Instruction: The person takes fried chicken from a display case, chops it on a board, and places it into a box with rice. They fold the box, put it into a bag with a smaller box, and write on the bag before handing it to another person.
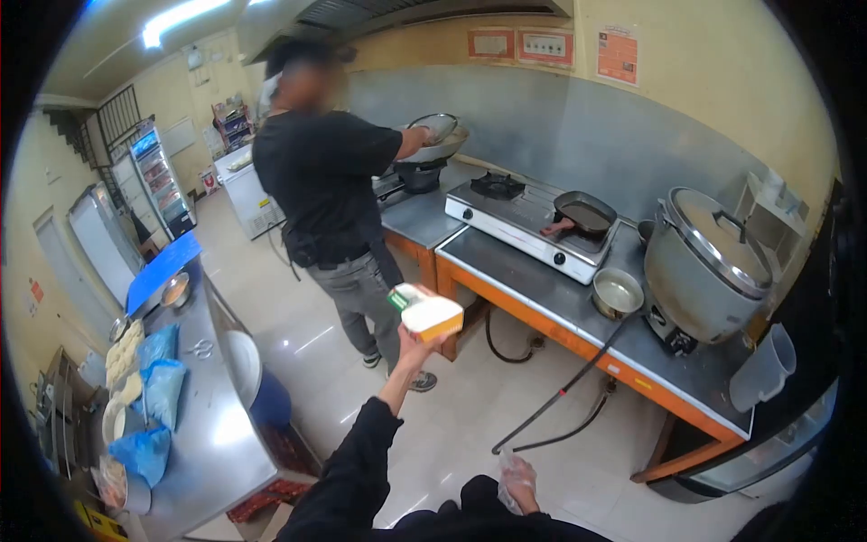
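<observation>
My left hand is stretched out ahead of me, closed around a small carton with a whitish top and orange and green sides. It holds the carton from below, over the floor between the two counters. Low in front of my body hangs my right hand, covered by a clear plastic glove. Its fingers are blurred by the loose plastic, and I see no object in it. A co-worker in a black shirt stands beyond the carton, one arm reaching to a large wok with a glass lid.
On the right counter stand a gas stove with a frying pan, a steel pot, a big rice cooker and a plastic jug. The left steel table bears blue bags. A hose hangs near the floor.
</observation>
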Demonstrator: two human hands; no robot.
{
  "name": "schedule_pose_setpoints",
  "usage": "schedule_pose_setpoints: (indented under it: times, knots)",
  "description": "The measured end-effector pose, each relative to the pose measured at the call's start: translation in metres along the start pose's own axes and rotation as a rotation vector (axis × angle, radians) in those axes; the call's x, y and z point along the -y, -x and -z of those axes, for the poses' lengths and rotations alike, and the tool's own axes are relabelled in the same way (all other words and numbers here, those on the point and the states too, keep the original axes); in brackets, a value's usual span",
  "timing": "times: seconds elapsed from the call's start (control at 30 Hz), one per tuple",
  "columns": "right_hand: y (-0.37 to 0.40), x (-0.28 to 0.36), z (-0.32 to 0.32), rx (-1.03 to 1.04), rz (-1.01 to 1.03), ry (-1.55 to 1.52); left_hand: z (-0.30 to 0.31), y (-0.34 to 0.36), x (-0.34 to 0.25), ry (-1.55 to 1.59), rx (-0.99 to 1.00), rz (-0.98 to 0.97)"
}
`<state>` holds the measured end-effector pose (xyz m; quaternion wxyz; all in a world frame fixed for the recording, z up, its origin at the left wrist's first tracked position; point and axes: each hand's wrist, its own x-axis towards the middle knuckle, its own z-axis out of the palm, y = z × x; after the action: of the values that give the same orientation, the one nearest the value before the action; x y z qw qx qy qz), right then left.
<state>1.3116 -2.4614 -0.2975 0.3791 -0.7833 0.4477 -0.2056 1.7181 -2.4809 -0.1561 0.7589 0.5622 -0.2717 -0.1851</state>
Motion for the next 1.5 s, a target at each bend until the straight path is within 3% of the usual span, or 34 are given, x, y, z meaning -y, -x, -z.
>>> schedule_pose_setpoints:
  times: [0.07, 0.17, 0.2, 0.3, 0.37, 0.47, 0.5, 0.6, 0.63, 0.8, 0.93, 1.03, 1.1, 1.17, 1.23, 1.33, 1.5]
  knots:
    - [-0.036, 0.031, 0.019, 0.125, -0.091, -0.041, -0.039, -0.064, -0.028, 0.078, -0.156, 0.135]
    - [-0.098, 0.050, 0.021, 0.187, -0.039, -0.182, -0.054, -0.177, -0.003, 0.067, -0.091, -0.135]
    - [-0.122, 0.038, 0.008, 0.186, 0.022, -0.179, -0.053, -0.216, 0.006, 0.108, -0.063, -0.012]
    - [-0.234, -0.004, -0.061, 0.231, 0.126, -0.257, -0.056, -0.326, 0.029, 0.060, -0.148, -0.025]
    - [-0.319, -0.016, -0.117, 0.361, 0.018, -0.392, -0.059, -0.395, 0.034, 0.048, -0.211, 0.041]
    - [-0.406, 0.079, -0.106, 0.523, -0.204, -0.440, -0.049, -0.477, 0.051, 0.014, -0.255, -0.053]
    - [-0.426, 0.103, -0.100, 0.553, -0.223, -0.450, -0.055, -0.493, 0.050, -0.064, -0.369, -0.001]
    - [-0.468, 0.151, -0.083, 0.650, -0.189, -0.403, -0.050, -0.533, 0.072, -0.150, -0.354, -0.275]
    - [-0.478, 0.159, -0.079, 0.679, -0.181, -0.383, -0.030, -0.565, 0.113, -0.197, -0.411, -0.342]
    - [-0.507, 0.187, -0.058, 0.744, -0.179, -0.309, -0.052, -0.577, 0.095, -0.253, -0.318, -0.293]
    - [-0.521, 0.208, -0.046, 0.719, -0.291, -0.290, -0.072, -0.566, 0.083, -0.095, -0.413, -0.255]
    - [-0.540, 0.214, -0.044, 0.691, 0.082, 0.024, -0.068, -0.575, 0.088, -0.181, -0.475, -0.349]
    - [-0.550, 0.225, -0.045, 0.762, -0.100, -0.094, -0.059, -0.581, 0.094, -0.270, -0.479, -0.385]
    - [-0.549, 0.223, -0.050, 0.751, -0.091, -0.199, -0.053, -0.588, 0.094, -0.286, -0.478, -0.381]
    - [-0.546, 0.212, -0.057, 0.663, 0.101, -0.293, -0.053, -0.593, 0.087, -0.287, -0.489, -0.355]
    - [-0.553, 0.222, -0.062, 0.690, 0.214, -0.081, -0.047, -0.598, 0.084, -0.335, -0.491, -0.341]
    - [-0.557, 0.238, -0.060, 0.735, 0.256, 0.003, -0.039, -0.597, 0.083, -0.367, -0.473, -0.386]
